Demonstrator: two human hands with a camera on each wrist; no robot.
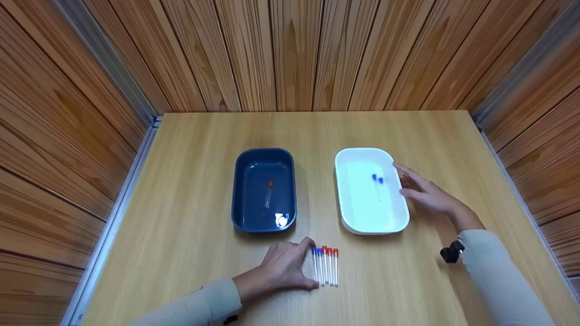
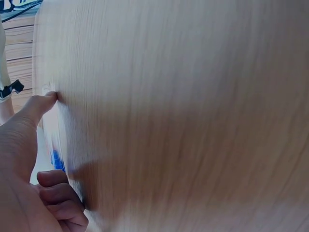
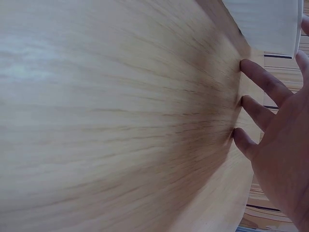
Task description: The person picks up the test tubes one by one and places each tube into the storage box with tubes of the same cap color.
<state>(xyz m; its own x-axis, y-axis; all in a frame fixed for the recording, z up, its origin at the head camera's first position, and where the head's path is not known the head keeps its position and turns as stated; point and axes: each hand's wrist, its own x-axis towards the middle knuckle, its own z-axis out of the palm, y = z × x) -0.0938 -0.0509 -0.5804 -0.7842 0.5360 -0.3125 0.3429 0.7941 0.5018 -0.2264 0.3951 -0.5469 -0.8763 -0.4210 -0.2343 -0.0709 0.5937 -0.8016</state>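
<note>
Beside a row of clear tubes lying on the table, two blue-capped tubes (image 1: 320, 265) and three red-capped tubes (image 1: 330, 267), is my left hand (image 1: 283, 267). Its thumb and index finger spread along the row's left side, near both ends of the leftmost tube; contact is hard to tell. Blue caps (image 2: 57, 160) show past this hand in the left wrist view. My right hand (image 1: 423, 192) touches the right rim of a white tray (image 1: 362, 222) with extended fingers. Two blue-capped tubes (image 1: 377, 179) lie in that tray.
Left of the white tray stands a dark blue tray (image 1: 235, 194) with one red-capped tube (image 1: 269, 192) inside. The trays sit side by side on the wooden table (image 1: 190, 181). Wood-panelled walls (image 1: 294, 54) rise behind and at both sides.
</note>
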